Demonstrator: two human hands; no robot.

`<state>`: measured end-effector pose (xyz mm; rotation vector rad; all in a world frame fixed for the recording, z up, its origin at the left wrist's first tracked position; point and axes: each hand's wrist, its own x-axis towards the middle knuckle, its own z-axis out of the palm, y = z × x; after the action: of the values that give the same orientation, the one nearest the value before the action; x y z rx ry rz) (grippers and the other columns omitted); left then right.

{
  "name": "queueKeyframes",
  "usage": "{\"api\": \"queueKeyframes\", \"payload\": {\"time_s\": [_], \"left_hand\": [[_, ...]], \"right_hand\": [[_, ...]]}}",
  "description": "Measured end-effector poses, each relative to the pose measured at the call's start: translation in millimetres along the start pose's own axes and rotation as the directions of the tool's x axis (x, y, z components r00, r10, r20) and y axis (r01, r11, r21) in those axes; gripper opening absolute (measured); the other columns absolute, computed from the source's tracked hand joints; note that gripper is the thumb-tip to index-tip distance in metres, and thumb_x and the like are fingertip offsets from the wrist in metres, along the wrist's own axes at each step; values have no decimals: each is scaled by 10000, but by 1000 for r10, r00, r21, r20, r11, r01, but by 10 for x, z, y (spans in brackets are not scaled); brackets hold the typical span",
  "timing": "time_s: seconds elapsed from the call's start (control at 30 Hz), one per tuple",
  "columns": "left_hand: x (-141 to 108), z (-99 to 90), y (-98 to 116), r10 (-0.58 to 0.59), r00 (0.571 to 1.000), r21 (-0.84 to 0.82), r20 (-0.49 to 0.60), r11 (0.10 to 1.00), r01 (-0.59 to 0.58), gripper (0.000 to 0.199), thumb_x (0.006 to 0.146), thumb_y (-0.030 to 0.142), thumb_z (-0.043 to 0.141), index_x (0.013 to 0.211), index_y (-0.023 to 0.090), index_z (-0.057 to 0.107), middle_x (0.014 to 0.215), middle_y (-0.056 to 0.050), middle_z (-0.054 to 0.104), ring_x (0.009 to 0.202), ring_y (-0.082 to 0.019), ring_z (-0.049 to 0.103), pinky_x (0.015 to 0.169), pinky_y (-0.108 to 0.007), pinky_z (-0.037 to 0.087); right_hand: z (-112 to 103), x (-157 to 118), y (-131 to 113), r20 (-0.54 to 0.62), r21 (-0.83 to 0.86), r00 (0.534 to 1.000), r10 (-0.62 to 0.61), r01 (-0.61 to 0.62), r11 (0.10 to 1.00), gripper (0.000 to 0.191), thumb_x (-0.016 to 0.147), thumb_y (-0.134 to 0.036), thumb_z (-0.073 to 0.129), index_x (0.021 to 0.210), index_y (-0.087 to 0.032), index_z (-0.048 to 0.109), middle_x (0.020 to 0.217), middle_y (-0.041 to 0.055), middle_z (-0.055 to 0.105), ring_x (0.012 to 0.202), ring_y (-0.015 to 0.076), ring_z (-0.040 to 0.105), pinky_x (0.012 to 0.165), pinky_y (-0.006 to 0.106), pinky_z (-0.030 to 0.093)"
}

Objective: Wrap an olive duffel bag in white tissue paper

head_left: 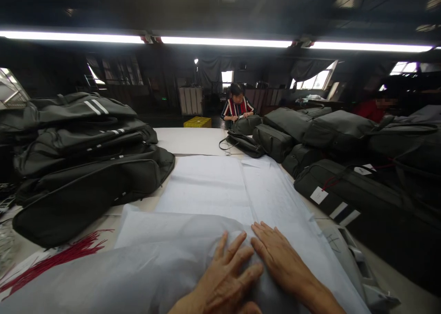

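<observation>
A large translucent white bag (pixel 113 272) with something dark inside lies across the near part of the table. My left hand (pixel 227 277) rests on its right part, fingers spread. Close beside it, my right hand (pixel 282 259) lies flat with fingers stretched out at the bag's right end, over the white sheets. Neither hand holds anything. Beyond them, thin white sheets (pixel 210 185) are spread over the table's middle.
Dark bags with white stripes (pixel 93 181) are piled at left, near red cords (pixel 65 254). More dark bags (pixel 337 130) are heaped at right, one with a white tag (pixel 319 195). A person (pixel 237 105) works at the far end, beside a yellow crate (pixel 197 122).
</observation>
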<state>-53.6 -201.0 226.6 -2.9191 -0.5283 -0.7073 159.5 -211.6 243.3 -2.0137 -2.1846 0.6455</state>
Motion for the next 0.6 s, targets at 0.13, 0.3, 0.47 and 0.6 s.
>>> {"api": "queueKeyframes", "payload": {"time_s": [0.13, 0.3, 0.47, 0.6], "left_hand": [[24, 113, -20, 87, 992, 244, -90, 968, -63, 338, 990, 449, 476, 1262, 278, 579, 1287, 4, 585, 1417, -249, 302, 1215, -514, 52], [2, 186, -62, 72, 996, 272, -62, 961, -53, 337, 1001, 393, 458, 1317, 314, 544, 1327, 8, 570, 1359, -239, 387, 1125, -419, 339], [-64, 259, -138, 104, 994, 231, -31, 968, -94, 754, 880, 776, 255, 1405, 279, 470, 1363, -50, 553, 1379, -305, 350, 1073, -463, 404], [-69, 260, -167, 130, 992, 242, -1, 962, -125, 825, 832, 811, 346, 1442, 260, 427, 1411, -59, 518, 1395, -331, 323, 1084, -471, 391]], "right_hand": [[-90, 68, -12, 40, 48, 998, -44, 42, 998, 558, 991, -463, 228, 1317, -166, 570, 1387, 128, 547, 1300, 271, 480, 1120, 471, 310], [-272, 312, 186, 139, 133, 981, -133, 114, 984, 530, 993, -474, 218, 934, -242, 691, 995, 51, 733, 945, 223, 660, 844, 323, 480], [-583, 255, 768, -118, 44, 957, 265, -262, 964, 485, 946, -479, 352, 1122, -166, 680, 1227, 143, 656, 1195, 327, 557, 1040, 467, 376], [-600, -133, 1150, -276, 283, 918, 287, -208, 936, 651, 946, -605, 291, 1425, -197, 457, 1477, 87, 454, 1368, 256, 397, 1146, 402, 280]]}}
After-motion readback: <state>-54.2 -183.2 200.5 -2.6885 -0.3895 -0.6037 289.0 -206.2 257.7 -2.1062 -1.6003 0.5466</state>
